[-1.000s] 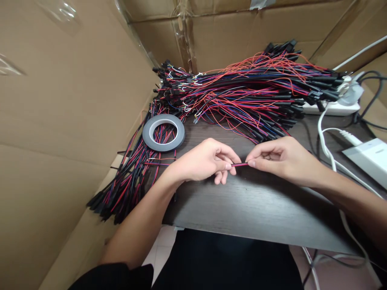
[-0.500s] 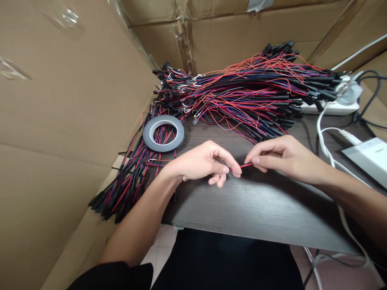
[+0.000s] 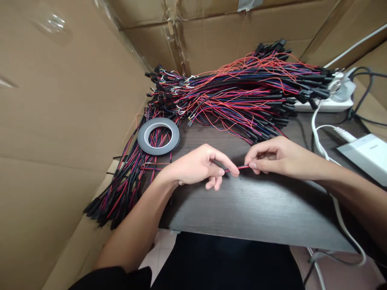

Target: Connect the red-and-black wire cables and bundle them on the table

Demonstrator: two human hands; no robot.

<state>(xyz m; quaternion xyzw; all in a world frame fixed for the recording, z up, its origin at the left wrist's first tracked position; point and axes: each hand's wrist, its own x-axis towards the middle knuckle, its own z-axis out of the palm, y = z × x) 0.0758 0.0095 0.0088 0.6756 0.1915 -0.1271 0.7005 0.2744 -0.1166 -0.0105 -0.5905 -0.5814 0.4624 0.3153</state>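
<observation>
Both hands hold one thin bundle of red and dark wires (image 3: 242, 166) over the dark table. My left hand (image 3: 201, 163) pinches it between thumb and fingers, and wire ends stick out to the left behind the wrist. A short way to the right, my right hand (image 3: 269, 158) pinches the same wires with thumb and forefinger. A short stretch of wire shows between the two hands. Left of my left hand, a grey roll of tape (image 3: 142, 137) lies on a pile of wires (image 3: 121, 189).
A large heap of red, blue and black wire harnesses (image 3: 236, 92) lies at the back of the table (image 3: 250, 213). To the right are a white power strip (image 3: 335, 105), a white box (image 3: 370, 155) and white cables. Cardboard walls (image 3: 60, 112) stand left and behind.
The view has shifted slightly, so the background sits a little further left. The gap between my hands looks slightly wider, with a bit more wire showing.
</observation>
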